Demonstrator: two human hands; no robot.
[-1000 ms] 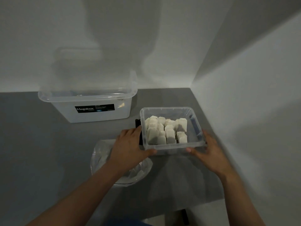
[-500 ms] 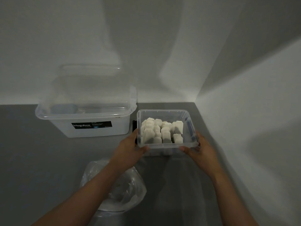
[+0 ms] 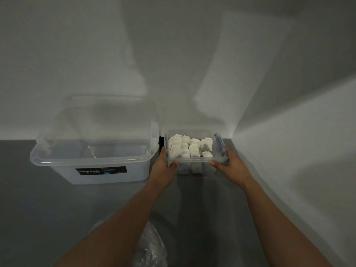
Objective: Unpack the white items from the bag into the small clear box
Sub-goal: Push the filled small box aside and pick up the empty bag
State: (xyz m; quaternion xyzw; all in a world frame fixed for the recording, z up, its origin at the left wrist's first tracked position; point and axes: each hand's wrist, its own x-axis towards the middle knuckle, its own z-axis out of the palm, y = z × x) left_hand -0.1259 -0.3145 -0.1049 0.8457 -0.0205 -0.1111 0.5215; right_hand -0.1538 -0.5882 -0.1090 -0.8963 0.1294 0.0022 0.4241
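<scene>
The small clear box sits far back on the grey table, close to the corner of the walls, with several white items packed inside. My left hand grips its front left corner, thumb on the rim. My right hand grips the front right corner by the blue clip. The clear plastic bag lies crumpled near the bottom edge, partly hidden under my left forearm.
A large clear Megabox tub stands open just left of the small box, its lid leaning behind it against the wall. White walls close in at the back and on the right. The grey table stretches out to the left.
Both hands have pushed the small clear box away from me toward the back corner, beside the large tub. The bag has stayed behind, nearer to me.
</scene>
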